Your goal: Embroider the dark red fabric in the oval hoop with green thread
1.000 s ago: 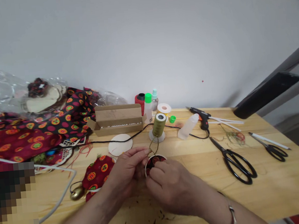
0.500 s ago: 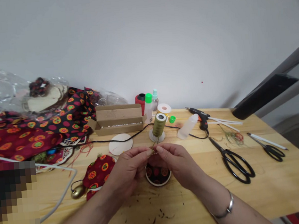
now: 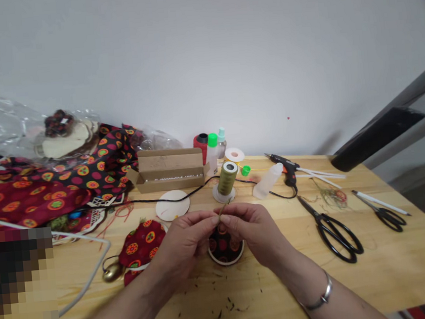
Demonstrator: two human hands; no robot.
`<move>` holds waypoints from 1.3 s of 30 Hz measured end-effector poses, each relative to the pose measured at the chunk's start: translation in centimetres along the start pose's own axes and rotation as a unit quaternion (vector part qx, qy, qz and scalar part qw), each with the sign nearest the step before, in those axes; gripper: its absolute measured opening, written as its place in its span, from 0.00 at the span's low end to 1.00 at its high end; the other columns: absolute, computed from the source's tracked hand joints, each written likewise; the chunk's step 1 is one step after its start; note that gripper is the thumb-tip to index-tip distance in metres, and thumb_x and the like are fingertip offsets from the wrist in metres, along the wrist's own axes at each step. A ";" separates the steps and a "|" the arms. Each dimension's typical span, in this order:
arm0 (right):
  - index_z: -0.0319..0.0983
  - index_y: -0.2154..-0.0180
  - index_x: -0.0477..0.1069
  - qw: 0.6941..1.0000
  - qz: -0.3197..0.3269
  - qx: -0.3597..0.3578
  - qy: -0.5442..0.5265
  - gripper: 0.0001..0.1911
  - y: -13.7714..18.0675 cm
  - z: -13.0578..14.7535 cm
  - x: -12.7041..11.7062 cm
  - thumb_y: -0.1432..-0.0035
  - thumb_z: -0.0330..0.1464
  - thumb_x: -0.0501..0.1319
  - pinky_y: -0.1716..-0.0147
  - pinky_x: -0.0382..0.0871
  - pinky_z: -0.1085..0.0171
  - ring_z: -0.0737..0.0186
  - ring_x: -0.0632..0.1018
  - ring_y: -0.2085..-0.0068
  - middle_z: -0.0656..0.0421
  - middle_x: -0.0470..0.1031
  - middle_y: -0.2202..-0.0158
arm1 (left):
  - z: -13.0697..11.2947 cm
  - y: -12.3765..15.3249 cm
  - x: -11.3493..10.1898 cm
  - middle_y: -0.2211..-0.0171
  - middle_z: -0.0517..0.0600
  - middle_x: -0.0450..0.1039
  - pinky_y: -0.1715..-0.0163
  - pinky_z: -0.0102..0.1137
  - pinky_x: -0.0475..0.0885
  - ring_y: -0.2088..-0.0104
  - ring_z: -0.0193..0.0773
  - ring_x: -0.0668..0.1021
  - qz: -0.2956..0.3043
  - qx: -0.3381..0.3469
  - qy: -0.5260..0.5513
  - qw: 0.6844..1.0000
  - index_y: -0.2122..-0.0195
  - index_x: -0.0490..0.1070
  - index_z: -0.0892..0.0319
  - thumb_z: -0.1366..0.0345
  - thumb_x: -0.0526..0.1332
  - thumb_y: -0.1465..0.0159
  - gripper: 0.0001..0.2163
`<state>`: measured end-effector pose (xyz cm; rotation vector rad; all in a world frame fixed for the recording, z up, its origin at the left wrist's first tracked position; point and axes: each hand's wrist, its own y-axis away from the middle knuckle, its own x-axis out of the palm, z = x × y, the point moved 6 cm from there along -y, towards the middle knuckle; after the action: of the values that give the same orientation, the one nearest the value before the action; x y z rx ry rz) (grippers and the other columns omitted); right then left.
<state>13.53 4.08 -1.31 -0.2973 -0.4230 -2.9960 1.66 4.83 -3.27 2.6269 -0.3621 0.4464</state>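
Observation:
My left hand and my right hand meet in the middle, each pinched shut on an olive green thread. The fingertips almost touch. Below them lies a round piece covered in dark patterned fabric with a white rim; its upper part is hidden by my fingers. Just beyond my hands stands a spool of olive thread on a white base. Left of my left wrist are a red patterned fabric piece and a small brass bell.
Large black-handled scissors, smaller scissors and a glue gun lie at right. A white squeeze bottle leans behind my right hand. An open cardboard box, a white disc and heaped patterned fabric are at left.
My hands stay together over the round piece. The fingertips have drawn slightly closer, and the thread between them now sticks up in a short bent end.

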 end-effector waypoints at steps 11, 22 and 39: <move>0.34 0.73 0.75 0.999 -0.046 -0.010 0.027 0.07 0.0 0.3 -0.6 0.58 0.32 0.66 0.81 0.62 0.71 0.71 0.69 0.79 0.60 0.74 0.78 | 0.0 0.0 -0.2 0.88 0.41 0.63 0.86 0.23 0.48 0.87 0.24 0.59 -0.019 0.004 -0.026 0.999 0.74 0.75 0.61 0.61 0.67 0.52 0.09; 0.34 0.76 0.73 0.998 -0.061 -0.009 0.014 0.07 0.0 0.3 -0.7 0.60 0.32 0.67 0.82 0.59 0.71 0.72 0.67 0.80 0.62 0.72 0.80 | -0.2 0.1 -0.1 0.86 0.41 0.65 0.87 0.22 0.47 0.87 0.23 0.57 -0.020 -0.004 -0.040 0.999 0.75 0.75 0.61 0.61 0.67 0.52 0.09; 0.35 0.79 0.68 0.998 -0.053 0.008 -0.024 0.07 -0.2 -0.4 -0.6 0.58 0.31 0.65 0.85 0.55 0.72 0.75 0.63 0.84 0.63 0.69 0.84 | -1.1 0.5 0.1 0.82 0.45 0.73 0.84 0.21 0.56 0.84 0.26 0.66 -0.031 0.022 -0.099 0.994 0.76 0.76 0.61 0.63 0.66 0.50 0.06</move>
<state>14.00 4.15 -1.88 -0.3555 -0.4828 -3.0923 1.32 4.90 -2.14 2.7251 -0.3360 0.1770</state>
